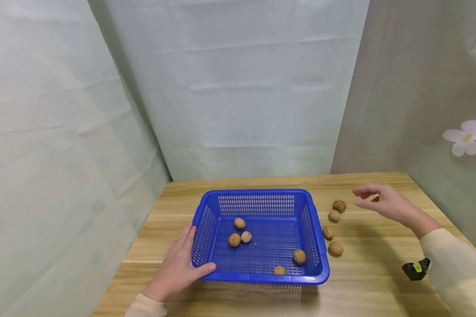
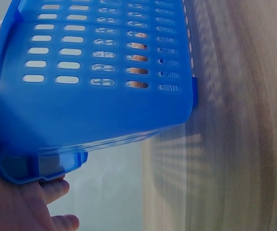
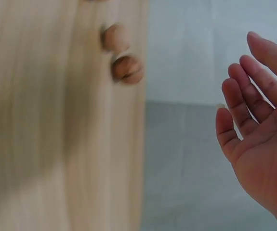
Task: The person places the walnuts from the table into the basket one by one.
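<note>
A blue plastic basket (image 1: 258, 279) with slotted walls stands on the table, several walnuts (image 1: 234, 240) lying apart on its floor. My left hand (image 1: 178, 262) rests on its near left corner, fingers along the left rim and thumb over the front rim. The left wrist view shows the basket's outer wall (image 2: 80, 110) close up, with part of the left hand (image 2: 20, 207) beside the rim. Several more walnuts (image 1: 335, 248) lie on the table right of the basket. Above and right of the farthest walnut (image 1: 339, 206), my right hand (image 1: 388, 203) hovers with nothing in it, its fingers (image 3: 234, 98) loosely bent.
The wooden table (image 1: 365, 281) reaches back to a pale hanging cloth (image 1: 238, 110). Cloth also hangs along the left and right sides, the right one printed with flowers (image 1: 465, 137). A small black device (image 1: 416, 269) sits by the right sleeve.
</note>
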Motion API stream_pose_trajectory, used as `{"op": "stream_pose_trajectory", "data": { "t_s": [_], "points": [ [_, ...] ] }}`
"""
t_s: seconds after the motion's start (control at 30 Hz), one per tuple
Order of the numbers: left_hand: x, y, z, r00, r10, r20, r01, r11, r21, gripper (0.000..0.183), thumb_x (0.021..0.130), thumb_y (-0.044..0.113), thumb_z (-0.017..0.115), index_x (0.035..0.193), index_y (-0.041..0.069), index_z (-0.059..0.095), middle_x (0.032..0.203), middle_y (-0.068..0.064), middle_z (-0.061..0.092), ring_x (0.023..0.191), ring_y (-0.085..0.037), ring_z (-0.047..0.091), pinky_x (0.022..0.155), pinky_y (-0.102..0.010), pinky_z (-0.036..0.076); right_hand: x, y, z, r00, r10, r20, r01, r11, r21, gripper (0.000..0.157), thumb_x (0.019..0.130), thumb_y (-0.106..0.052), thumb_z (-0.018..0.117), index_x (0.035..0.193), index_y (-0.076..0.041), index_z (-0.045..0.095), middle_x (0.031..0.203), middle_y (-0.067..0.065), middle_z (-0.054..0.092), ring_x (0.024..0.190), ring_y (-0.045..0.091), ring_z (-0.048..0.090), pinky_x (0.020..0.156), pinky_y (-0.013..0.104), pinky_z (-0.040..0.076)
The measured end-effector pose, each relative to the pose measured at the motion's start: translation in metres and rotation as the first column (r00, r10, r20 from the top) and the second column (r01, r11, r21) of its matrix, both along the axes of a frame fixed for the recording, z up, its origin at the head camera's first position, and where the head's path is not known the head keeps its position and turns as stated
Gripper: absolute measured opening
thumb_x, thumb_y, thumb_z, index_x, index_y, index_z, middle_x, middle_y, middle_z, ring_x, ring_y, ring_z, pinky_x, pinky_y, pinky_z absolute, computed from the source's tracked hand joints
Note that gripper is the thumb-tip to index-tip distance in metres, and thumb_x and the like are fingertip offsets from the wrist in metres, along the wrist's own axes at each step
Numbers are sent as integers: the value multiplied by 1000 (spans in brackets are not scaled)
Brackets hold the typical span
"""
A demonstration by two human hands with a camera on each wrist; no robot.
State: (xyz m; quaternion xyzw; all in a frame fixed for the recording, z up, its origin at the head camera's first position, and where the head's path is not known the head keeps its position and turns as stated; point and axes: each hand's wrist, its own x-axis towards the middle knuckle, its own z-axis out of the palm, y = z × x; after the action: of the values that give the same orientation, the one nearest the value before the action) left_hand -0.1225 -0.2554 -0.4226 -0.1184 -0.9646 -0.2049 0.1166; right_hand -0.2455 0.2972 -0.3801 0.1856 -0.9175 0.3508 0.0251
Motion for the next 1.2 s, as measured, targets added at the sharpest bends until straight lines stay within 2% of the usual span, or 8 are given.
{"op": "stream_pose_trajectory", "data": {
  "t_s": [0.1, 0.33, 0.5, 0.6, 0.73, 0.93, 1.2],
  "points": [
    [0, 0, 1, 1000, 0, 7, 0, 1000, 3, 112, 72, 64, 72, 148, -6, 27, 155, -22, 22, 141, -40, 21, 108, -62, 24, -3, 12, -10, 999, -31, 17, 31, 1000, -4, 46, 93, -35, 63, 127, -4, 61, 121, 14, 63, 100, 11, 53, 78, 23, 48],
    [0, 1, -2, 1000, 8, 18, -8, 1000, 2, 112, 72, 61, 75, 148, -5, 26, 156, -21, 20, 142, -39, 20, 108, -62, 23, -15, 22, -31, 994, -93, 50, 94, 996, -2, 53, 94, -40, 60, 131, -2, 57, 124, 20, 59, 107, 26, 51, 76, 24, 48],
    [1, 1, -3, 1000, 1, 3, -1, 1000, -3, 112, 71, 59, 76, 148, -6, 26, 156, -22, 20, 141, -41, 21, 107, -62, 24, -23, 20, -44, 991, -116, 66, 118, 993, -25, 56, 94, -42, 59, 132, 0, 55, 125, 23, 57, 110, 33, 51, 78, 36, 51],
    [0, 0, -3, 1000, -3, -4, 3, 1000, -1, 112, 71, 58, 76, 148, -6, 26, 156, -22, 20, 140, -42, 22, 107, -63, 25, -29, 15, -51, 991, -114, 69, 116, 993, -25, 57, 94, -41, 60, 132, 2, 54, 124, 25, 57, 111, 37, 51, 83, 48, 48],
    [-1, -1, -2, 1000, -4, 0, 4, 1000, -2, 111, 72, 57, 76, 148, -6, 25, 156, -21, 18, 141, -41, 21, 107, -63, 24, -36, 9, -60, 991, -108, 76, 109, 994, -15, 55, 94, -38, 61, 132, 2, 55, 124, 25, 58, 113, 39, 51, 89, 56, 43],
    [-1, -1, -2, 1000, -17, -20, 17, 1000, 0, 110, 72, 55, 77, 147, -8, 27, 155, -23, 19, 140, -43, 22, 106, -64, 25, -44, 4, -72, 989, -102, 108, 105, 994, -29, 59, 93, -42, 62, 131, 2, 55, 125, 24, 58, 115, 39, 50, 94, 56, 41],
    [-1, -1, -1, 1000, 1, 12, -2, 1000, 8, 112, 72, 58, 76, 149, -5, 24, 157, -19, 17, 141, -40, 19, 108, -62, 23, -58, 1, -90, 992, -70, 104, 75, 996, -44, 62, 90, -44, 65, 128, 4, 57, 123, 23, 61, 111, 40, 55, 94, 55, 44]
  ]
}}
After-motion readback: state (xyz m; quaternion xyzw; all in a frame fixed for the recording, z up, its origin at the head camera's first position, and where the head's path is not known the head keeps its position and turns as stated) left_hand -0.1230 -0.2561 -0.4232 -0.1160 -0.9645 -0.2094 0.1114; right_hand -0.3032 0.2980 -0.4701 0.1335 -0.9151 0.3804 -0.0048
